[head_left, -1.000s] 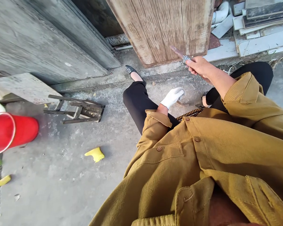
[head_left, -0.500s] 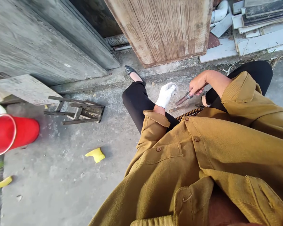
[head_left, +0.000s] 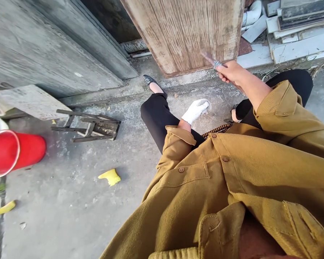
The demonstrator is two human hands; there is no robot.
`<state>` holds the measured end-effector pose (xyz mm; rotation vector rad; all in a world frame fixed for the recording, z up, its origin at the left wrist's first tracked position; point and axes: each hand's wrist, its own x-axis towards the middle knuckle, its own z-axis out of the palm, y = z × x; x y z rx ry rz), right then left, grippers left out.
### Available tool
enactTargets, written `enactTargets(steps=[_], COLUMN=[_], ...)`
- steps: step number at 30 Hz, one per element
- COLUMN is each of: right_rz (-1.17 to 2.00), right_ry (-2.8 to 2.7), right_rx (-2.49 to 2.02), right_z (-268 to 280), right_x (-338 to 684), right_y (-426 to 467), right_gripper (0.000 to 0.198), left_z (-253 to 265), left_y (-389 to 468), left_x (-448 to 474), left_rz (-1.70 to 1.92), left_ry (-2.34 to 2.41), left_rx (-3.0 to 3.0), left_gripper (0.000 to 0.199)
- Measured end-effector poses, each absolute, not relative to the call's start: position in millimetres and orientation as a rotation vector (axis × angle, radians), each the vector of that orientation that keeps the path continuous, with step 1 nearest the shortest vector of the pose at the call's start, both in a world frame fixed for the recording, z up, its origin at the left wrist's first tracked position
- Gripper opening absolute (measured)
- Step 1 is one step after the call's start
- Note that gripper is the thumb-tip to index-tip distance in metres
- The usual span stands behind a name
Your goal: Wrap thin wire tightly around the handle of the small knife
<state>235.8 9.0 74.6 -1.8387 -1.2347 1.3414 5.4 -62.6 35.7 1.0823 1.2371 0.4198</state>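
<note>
While the right hand [head_left: 229, 71] clamps its fingers on a wire-wrapped tool [head_left: 213, 62] before the wooden panel [head_left: 187, 34], I cannot tell whether the gloved left hand [head_left: 195, 110] holds something in its curled fingers; one black shoe [head_left: 149, 78] bears a curled emblem [head_left: 147, 81]

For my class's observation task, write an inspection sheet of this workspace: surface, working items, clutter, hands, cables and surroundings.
Surface: grey concrete ground, dark seam at far left.
Job's things: stick-like tool with wire wound round it; outer end blurred.
Clutter: yellow scrap, yellow strip, red bucket, small wooden stool.
Hands: right hand bare, closed around the tool; left hand in a white glove, fingers curled, any hold unclear.
Cables: nothing seen.
Surroundings: planked wooden panel ahead; stacked slabs and white pipe elbow at right.
</note>
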Motion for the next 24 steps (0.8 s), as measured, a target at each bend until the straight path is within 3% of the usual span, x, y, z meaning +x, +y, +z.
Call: enactTargets(steps=[4,7,10,15,18,24], right_rz=[1.164,1.565,1.984,2.309,2.230,1.638], right_ry=[-1.955,-2.339,-2.525,-2.541,-2.425,-1.535], right_rx=[-2.296,-2.264,-1.907,-1.530,-1.386,-1.474], right_z=[59,50,47,57,68,84], right_x=[234,235,234,224,224,234], right_y=[12,8,1,-10,-10,-2], right_gripper=[0.040,0.046,0.050,0.055,0.052,0.035], left_z=[39,35,27,16,14,5], left_y=[-63,-60,-56,-50,-47,-48], left_x=[3,-2,-7,-7,-3,1], left_rz=[0.417,0.526,0.611,0.647,0.651,0.633], left_ry=[1.201,1.205,1.197,1.198,1.250,1.203], left_rx=[1.145,1.173,1.171,1.192,1.188,1.156], left_gripper=[0.044,0.044,0.039,0.031,0.031,0.026])
